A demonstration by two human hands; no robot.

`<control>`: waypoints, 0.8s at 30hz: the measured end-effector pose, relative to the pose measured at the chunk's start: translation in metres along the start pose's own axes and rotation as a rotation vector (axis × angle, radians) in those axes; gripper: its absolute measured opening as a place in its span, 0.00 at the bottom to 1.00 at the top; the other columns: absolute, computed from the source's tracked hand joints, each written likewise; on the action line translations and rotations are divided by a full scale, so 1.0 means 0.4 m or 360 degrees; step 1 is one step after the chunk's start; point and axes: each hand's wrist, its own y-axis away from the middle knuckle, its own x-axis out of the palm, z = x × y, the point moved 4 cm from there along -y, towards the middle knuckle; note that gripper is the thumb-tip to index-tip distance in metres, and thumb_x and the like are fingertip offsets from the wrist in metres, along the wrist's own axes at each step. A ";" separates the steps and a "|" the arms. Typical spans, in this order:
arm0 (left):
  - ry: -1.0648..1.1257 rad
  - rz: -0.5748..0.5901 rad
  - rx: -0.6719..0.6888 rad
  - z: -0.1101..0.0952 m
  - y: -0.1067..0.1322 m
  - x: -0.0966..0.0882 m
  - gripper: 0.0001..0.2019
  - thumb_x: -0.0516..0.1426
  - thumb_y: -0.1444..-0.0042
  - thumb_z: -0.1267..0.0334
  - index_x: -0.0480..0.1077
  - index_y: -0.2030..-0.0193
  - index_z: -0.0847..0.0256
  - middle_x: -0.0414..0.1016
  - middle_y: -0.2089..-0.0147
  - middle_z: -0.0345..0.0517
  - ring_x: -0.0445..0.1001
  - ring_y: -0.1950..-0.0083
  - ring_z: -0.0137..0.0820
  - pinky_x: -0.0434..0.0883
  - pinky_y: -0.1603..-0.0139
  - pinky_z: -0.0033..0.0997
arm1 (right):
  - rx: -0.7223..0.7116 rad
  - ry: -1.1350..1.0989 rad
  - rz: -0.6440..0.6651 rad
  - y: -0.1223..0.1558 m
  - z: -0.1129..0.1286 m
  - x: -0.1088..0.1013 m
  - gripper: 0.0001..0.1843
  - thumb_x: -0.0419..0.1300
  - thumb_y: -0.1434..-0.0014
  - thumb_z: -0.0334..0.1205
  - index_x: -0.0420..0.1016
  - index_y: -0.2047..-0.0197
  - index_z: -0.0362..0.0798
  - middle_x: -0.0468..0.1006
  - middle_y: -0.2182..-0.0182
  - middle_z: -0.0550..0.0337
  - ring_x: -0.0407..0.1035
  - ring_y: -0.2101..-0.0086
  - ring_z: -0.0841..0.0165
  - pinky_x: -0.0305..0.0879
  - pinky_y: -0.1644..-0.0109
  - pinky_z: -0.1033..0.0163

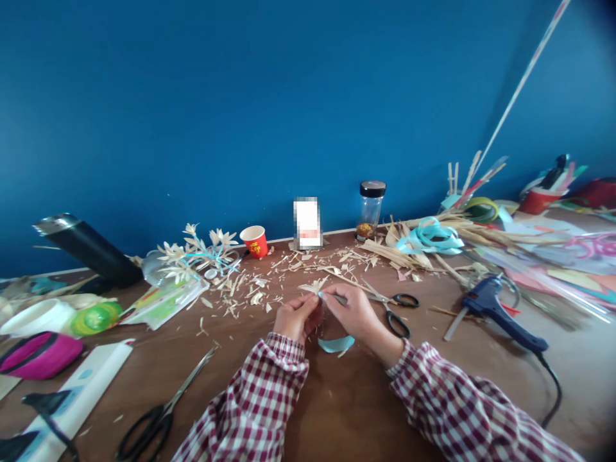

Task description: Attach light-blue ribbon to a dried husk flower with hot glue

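My left hand (pixel 296 316) and my right hand (pixel 353 311) meet over the middle of the brown table (pixel 337 398), fingers pinched together on a small pale straw flower piece (pixel 315 287). A light blue ribbon (pixel 335 344) trails down from between the hands and curls on the table below them. Both sleeves are red and white check. Small black-handled scissors (pixel 392 308) lie just right of my right hand.
Straw scraps (pixel 269 276) litter the table ahead. A blue glue gun (pixel 495 311) lies at right, large scissors (pixel 161 410) at near left. A red cup (pixel 255 241), a jar (pixel 370 208), finished straw flowers (pixel 197 253) and a black flask (pixel 89 247) stand by the blue wall.
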 end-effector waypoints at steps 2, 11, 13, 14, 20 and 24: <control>0.0006 -0.0024 0.0000 0.000 -0.001 -0.003 0.10 0.67 0.62 0.70 0.76 0.69 0.66 0.77 0.75 0.45 0.75 0.73 0.28 0.74 0.71 0.25 | -0.0012 0.0041 -0.0013 0.001 0.002 -0.001 0.09 0.56 0.43 0.38 0.77 0.67 0.45 0.79 0.68 0.57 0.72 0.67 0.67 0.65 0.61 0.64; -0.0927 -0.0305 0.0959 -0.021 0.019 0.002 0.09 0.63 0.58 0.61 0.78 0.70 0.64 0.80 0.73 0.47 0.77 0.70 0.35 0.74 0.67 0.30 | 0.0015 0.0027 -0.0020 0.008 0.010 0.005 0.09 0.56 0.44 0.35 0.78 0.69 0.46 0.80 0.69 0.57 0.72 0.68 0.67 0.65 0.62 0.65; -0.1090 -0.0363 0.1092 -0.026 0.031 0.007 0.09 0.61 0.55 0.61 0.78 0.69 0.63 0.80 0.71 0.48 0.78 0.68 0.37 0.74 0.66 0.32 | 0.0019 -0.0006 -0.0039 0.011 0.012 0.009 0.10 0.56 0.44 0.36 0.78 0.69 0.45 0.79 0.69 0.57 0.72 0.67 0.67 0.65 0.62 0.65; -0.1156 -0.0390 0.1142 -0.028 0.037 0.010 0.09 0.60 0.54 0.61 0.78 0.68 0.63 0.80 0.71 0.48 0.78 0.68 0.37 0.74 0.65 0.32 | 0.0027 -0.0005 -0.0049 0.012 0.011 0.011 0.10 0.56 0.44 0.37 0.78 0.69 0.45 0.79 0.70 0.57 0.72 0.67 0.67 0.65 0.63 0.65; -0.1313 -0.0384 0.1345 -0.044 0.075 0.030 0.07 0.60 0.53 0.66 0.79 0.66 0.59 0.80 0.66 0.51 0.77 0.64 0.38 0.72 0.58 0.33 | 0.0042 -0.0048 -0.0119 0.019 0.005 0.020 0.12 0.56 0.43 0.40 0.78 0.70 0.44 0.78 0.73 0.58 0.70 0.70 0.67 0.64 0.65 0.65; -0.1064 -0.0193 0.1265 -0.043 0.081 0.038 0.11 0.62 0.55 0.72 0.79 0.65 0.56 0.80 0.63 0.48 0.76 0.59 0.37 0.69 0.50 0.30 | 0.0142 -0.0137 -0.0196 0.020 -0.006 0.018 0.11 0.57 0.45 0.40 0.76 0.73 0.43 0.77 0.76 0.60 0.67 0.73 0.68 0.61 0.70 0.67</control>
